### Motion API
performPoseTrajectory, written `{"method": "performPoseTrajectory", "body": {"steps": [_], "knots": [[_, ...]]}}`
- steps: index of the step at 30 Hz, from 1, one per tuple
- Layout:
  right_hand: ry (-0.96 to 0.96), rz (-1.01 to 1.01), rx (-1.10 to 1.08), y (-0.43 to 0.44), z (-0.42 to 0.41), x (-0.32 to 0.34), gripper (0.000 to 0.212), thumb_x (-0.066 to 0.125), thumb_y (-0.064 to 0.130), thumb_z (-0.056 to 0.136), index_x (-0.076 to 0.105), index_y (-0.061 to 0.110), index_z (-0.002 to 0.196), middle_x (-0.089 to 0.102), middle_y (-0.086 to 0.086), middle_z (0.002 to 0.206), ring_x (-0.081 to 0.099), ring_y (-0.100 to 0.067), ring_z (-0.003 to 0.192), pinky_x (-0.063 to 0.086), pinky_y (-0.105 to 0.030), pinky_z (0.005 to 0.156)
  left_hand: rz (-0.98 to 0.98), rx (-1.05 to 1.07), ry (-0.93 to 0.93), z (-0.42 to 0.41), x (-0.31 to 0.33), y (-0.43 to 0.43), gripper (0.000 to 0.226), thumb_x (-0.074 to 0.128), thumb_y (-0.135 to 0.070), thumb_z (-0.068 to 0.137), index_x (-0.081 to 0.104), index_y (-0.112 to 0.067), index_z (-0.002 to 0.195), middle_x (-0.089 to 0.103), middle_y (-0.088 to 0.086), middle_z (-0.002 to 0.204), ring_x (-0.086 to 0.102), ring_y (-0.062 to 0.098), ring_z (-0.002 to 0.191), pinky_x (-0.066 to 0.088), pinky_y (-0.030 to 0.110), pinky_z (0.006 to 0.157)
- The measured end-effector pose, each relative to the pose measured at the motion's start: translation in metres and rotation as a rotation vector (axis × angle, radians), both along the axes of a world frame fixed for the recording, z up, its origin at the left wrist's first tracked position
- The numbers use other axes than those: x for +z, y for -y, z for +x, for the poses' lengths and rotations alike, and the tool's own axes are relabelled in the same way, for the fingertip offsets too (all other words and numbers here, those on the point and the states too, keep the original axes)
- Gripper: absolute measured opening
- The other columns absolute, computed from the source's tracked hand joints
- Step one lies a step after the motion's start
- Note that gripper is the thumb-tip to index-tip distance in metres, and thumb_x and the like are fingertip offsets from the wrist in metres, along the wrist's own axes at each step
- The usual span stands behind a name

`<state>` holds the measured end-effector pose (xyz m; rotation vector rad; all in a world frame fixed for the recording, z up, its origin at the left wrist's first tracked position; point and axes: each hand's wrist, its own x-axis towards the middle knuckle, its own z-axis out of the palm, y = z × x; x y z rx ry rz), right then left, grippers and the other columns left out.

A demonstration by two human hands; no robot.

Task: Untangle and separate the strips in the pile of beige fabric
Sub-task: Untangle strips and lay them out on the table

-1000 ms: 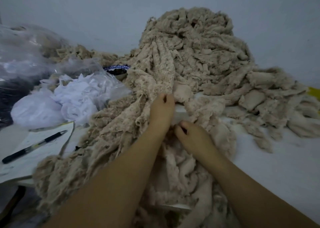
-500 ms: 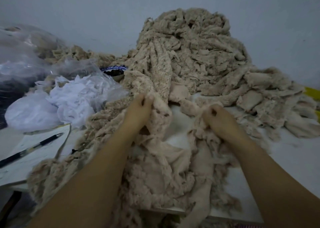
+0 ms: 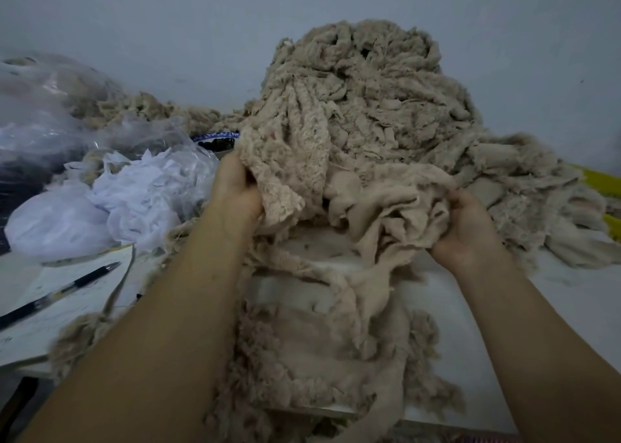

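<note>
Black pen [image 3: 60, 289] lying on paper sheets [image 3: 37, 328], left of bench [image 3: 470, 325]; crumpled white bags [image 3: 134, 200] behind; large clear bag [image 3: 43, 106]; blue-rimmed bowl [image 3: 216, 137]; yellow item [image 3: 601, 182] far right.

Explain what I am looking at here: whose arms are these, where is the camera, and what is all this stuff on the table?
There is no machine. A person works with bare hands, and the single camera sits on their head, looking forward and down, so both forearms reach in from below. The left hand grips a fuzzy clump and the right hand grips a smoother clump. Both clumps run into the tall pile of beige fabric strips on the white table. More strips lie spread between the forearms. To the left are crumpled white plastic, a clear bag, and a black pen on paper.
</note>
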<state>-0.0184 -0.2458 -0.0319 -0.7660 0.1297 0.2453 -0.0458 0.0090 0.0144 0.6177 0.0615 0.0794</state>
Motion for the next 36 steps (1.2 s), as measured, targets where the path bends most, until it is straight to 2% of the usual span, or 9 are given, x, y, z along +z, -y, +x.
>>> {"method": "performPoseTrajectory", "body": {"steps": [6, 10, 16, 19, 21, 24, 27, 30, 36], "knots": [[0.362, -1.395, -0.386, -0.011, 0.011, -0.017, 0.018, 0.053, 0.028, 0.094, 0.061, 0.018, 0.106, 0.058, -0.006, 0.117, 0.054, -0.021, 0.101, 0.047, -0.035, 0.086, 0.013, -0.013, 0.035, 0.009, 0.004, 0.004, 0.036, 0.044, -0.007, 0.102, 0.055, 0.001, 0.134, 0.063, 0.021, 0.128, 0.064, 0.029, 0.114, 0.054, 0.042, 0.094], [0.605, -1.013, 0.035, -0.056, -0.014, -0.002, 0.028, 0.058, 0.057, 0.088, 0.061, 0.033, 0.102, 0.066, 0.026, 0.095, 0.060, 0.014, 0.081, 0.042, -0.002, 0.057, 0.270, -0.057, 0.031, 0.011, 0.005, 0.030, 0.032, 0.044, -0.005, 0.101, 0.057, 0.004, 0.129, 0.072, 0.018, 0.098, 0.072, 0.025, 0.085, 0.062, 0.037, 0.072], [0.433, -0.623, 0.118, -0.070, -0.013, 0.004, 0.017, 0.056, 0.027, 0.099, 0.066, 0.013, 0.097, 0.074, 0.003, 0.082, 0.070, -0.014, 0.078, 0.055, -0.025, 0.066, 0.546, -0.065, 0.192, 0.011, 0.001, 0.031, 0.031, 0.048, -0.025, 0.104, 0.055, -0.017, 0.133, 0.073, 0.003, 0.108, 0.070, 0.016, 0.098, 0.057, 0.032, 0.083], [0.281, -0.325, 0.072, -0.053, -0.004, 0.016, 0.026, 0.051, 0.025, 0.102, 0.065, 0.009, 0.117, 0.076, -0.009, 0.107, 0.073, -0.024, 0.098, 0.060, -0.038, 0.078, 1.301, -0.103, 0.173, -0.002, -0.026, 0.018, 0.043, 0.054, -0.063, 0.090, 0.060, -0.035, 0.122, 0.067, -0.018, 0.112, 0.063, 0.001, 0.103, 0.050, 0.024, 0.087], [0.212, -0.298, 0.033, -0.045, 0.000, 0.018, 0.022, 0.052, 0.024, 0.102, 0.064, 0.009, 0.113, 0.077, -0.009, 0.101, 0.075, -0.023, 0.090, 0.061, -0.035, 0.066, 1.557, -0.087, 0.139, -0.006, -0.056, 0.013, 0.031, 0.063, -0.054, 0.090, 0.067, -0.027, 0.106, 0.071, -0.014, 0.090, 0.065, -0.001, 0.081, 0.044, 0.016, 0.072], [0.116, -0.339, -0.011, -0.046, 0.002, 0.014, 0.010, 0.052, 0.018, 0.100, 0.058, 0.010, 0.103, 0.066, -0.006, 0.075, 0.065, -0.014, 0.059, 0.056, -0.028, 0.054, 1.423, 0.061, 0.093, -0.008, -0.074, 0.010, 0.023, 0.063, -0.026, 0.096, 0.069, -0.030, 0.074, 0.057, -0.016, 0.054, 0.051, -0.002, 0.049, 0.037, 0.011, 0.050], [0.035, -0.318, -0.053, -0.047, 0.004, 0.009, 0.025, 0.052, 0.015, 0.101, 0.059, 0.004, 0.122, 0.071, -0.018, 0.107, 0.071, -0.027, 0.092, 0.060, -0.047, 0.081, 1.454, -0.039, 0.132, -0.005, -0.068, 0.003, 0.013, 0.067, -0.034, 0.093, 0.071, -0.030, 0.081, 0.059, -0.010, 0.067, 0.054, 0.002, 0.059, 0.040, 0.013, 0.056], [-0.017, -0.250, -0.025, -0.042, 0.003, 0.014, 0.026, 0.056, 0.018, 0.099, 0.064, 0.004, 0.120, 0.068, -0.023, 0.117, 0.070, -0.035, 0.101, 0.061, -0.046, 0.072, 1.476, -0.155, 0.162, -0.007, -0.060, 0.003, 0.018, 0.069, -0.051, 0.087, 0.072, -0.033, 0.086, 0.065, -0.014, 0.075, 0.058, -0.001, 0.066, 0.043, 0.010, 0.057], [-0.002, -0.420, 0.082, -0.042, 0.002, 0.006, 0.022, 0.058, 0.029, 0.100, 0.068, 0.010, 0.096, 0.067, 0.002, 0.060, 0.052, -0.006, 0.036, 0.032, -0.016, 0.031, 1.004, 0.022, 0.152, 0.006, -0.037, 0.012, 0.024, 0.061, -0.027, 0.097, 0.071, -0.026, 0.075, 0.064, -0.004, 0.068, 0.056, 0.008, 0.060, 0.047, 0.021, 0.058]]}}
